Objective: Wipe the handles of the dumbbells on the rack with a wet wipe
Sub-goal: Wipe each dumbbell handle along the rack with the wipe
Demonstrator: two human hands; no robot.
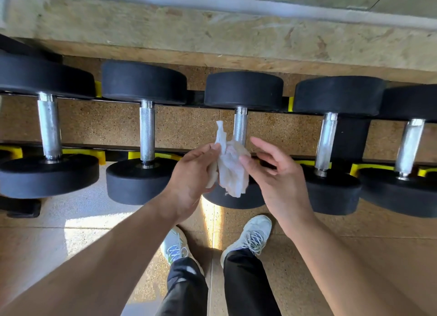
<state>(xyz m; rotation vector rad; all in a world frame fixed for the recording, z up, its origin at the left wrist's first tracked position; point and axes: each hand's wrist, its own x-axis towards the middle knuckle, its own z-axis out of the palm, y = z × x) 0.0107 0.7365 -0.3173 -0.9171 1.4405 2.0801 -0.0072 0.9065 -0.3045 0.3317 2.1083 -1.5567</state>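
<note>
Several black dumbbells with metal handles lie side by side on a black rack (198,99) with yellow cradles. A crumpled white wet wipe (230,171) hangs between my hands, in front of the middle dumbbell's handle (240,125). My left hand (192,176) pinches the wipe's left side. My right hand (276,173) touches its right side with the thumb, fingers spread. The wipe hides the lower part of that handle. Other handles show to the left (147,131) and to the right (325,141).
A stone ledge (212,38) runs behind the rack. My two feet in pale sneakers (250,235) stand on the speckled floor just in front of the rack, with a sunlit patch at the left.
</note>
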